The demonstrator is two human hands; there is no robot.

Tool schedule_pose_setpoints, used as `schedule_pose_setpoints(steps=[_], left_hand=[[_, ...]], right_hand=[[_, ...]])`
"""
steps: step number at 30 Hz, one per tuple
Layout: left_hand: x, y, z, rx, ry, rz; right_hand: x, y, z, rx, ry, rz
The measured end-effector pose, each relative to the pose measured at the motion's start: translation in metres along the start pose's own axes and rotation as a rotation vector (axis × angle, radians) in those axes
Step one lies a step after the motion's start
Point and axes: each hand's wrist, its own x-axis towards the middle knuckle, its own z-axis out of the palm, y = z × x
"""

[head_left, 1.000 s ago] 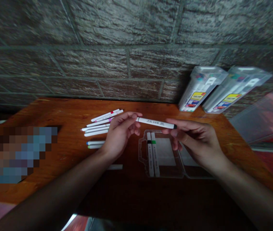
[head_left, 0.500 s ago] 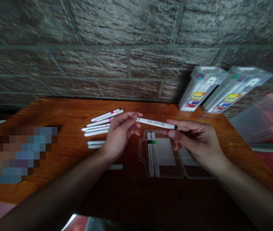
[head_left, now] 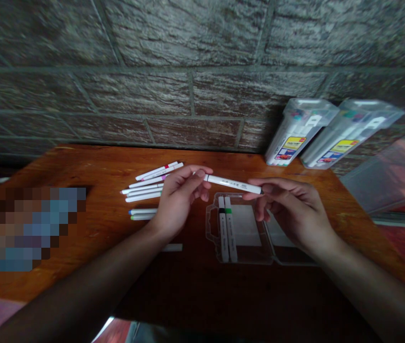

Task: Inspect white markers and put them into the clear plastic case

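White marker (head_left: 233, 184), tilted, right end seemingly black.

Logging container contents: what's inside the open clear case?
The clear case holds a black-banded marker and a green-banded marker, side by side, beside a pale panel. The right hand covers part of its other half; whatever lies behind can't be seen.

Smooth marker (head_left: 232, 183), probably plastic.

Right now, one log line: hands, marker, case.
left hand: pinching white marker | right hand: fingers at its dark end | clear case: open, two markers showing
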Motion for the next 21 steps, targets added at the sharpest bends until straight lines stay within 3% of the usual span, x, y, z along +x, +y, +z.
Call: schedule_pose_setpoints(steps=[12, 21], left_hand=[[-0.0023, 0.0011, 0.0035, 0.120, -0.082, 0.023], [-0.0052, 0.0025, 0.0051, 0.254, -0.119, 0.109]], right_hand=[[0.0007, 0.0017, -0.0002, -0.175, 0.071, -0.041], [0.0068, -0.0018, 0.0007, -0.019, 0.169, 0.003]])
